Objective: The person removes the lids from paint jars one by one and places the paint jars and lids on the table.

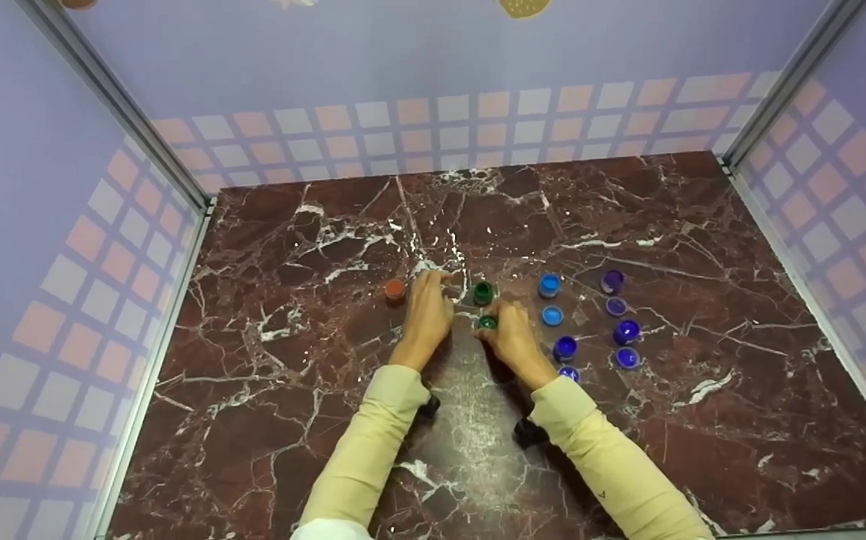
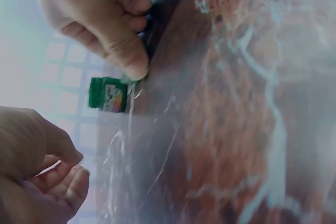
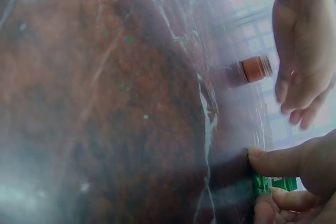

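A person's right hand (image 1: 511, 337) pinches a green bottle cap (image 1: 487, 322) against the marble worktop (image 1: 702, 420), steadying it, while the left hand (image 1: 427, 315), fingers relaxed, holds nothing beside an orange cap (image 1: 395, 289).

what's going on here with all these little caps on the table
A person is handling small bottle caps on a marble table. The right hand pinches a green cap against the surface, just below a second green cap. The left hand rests beside them with loose fingers and no grip on anything; an orange cap sits to its left. Blue and purple caps stand in two columns on the right.
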Tool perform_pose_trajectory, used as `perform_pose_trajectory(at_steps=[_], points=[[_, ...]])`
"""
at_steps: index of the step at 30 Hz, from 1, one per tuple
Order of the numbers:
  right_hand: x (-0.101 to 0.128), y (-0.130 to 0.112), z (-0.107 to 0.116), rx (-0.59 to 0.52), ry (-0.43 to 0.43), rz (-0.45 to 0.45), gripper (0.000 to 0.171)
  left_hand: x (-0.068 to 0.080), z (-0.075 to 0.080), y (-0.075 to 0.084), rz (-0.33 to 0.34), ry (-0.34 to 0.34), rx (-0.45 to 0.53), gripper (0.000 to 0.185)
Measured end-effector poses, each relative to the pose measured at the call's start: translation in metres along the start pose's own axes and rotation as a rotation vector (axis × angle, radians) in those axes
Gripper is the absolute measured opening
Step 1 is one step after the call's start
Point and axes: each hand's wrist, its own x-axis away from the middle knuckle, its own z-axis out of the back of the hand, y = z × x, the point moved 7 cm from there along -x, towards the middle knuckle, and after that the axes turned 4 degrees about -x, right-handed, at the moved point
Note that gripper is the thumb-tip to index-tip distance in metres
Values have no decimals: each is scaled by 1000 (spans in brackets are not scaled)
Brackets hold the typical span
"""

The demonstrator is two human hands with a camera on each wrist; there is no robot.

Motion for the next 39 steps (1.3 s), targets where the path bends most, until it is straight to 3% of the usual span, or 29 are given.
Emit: perform_pose_trajectory(at_steps=[7, 15, 22, 29, 33, 39], points=[[3, 1, 0, 18, 23, 7, 29, -5, 30, -17, 89, 62, -20, 35], [3, 1, 1, 4, 34, 29, 30, -6, 49, -53, 221, 17, -82, 48], [4, 0, 0, -25, 25, 32, 30, -3, 43, -82, 346, -113, -75, 67], [6, -1, 1, -15, 39, 35, 32, -4, 33, -92, 387, -166, -69, 78], [7, -3, 0, 0, 46, 58, 33, -5, 29, -95, 395, -167, -80, 69], [5, 0, 0, -3, 55, 35, 31, -9, 30, -94, 357, -85, -50, 42]])
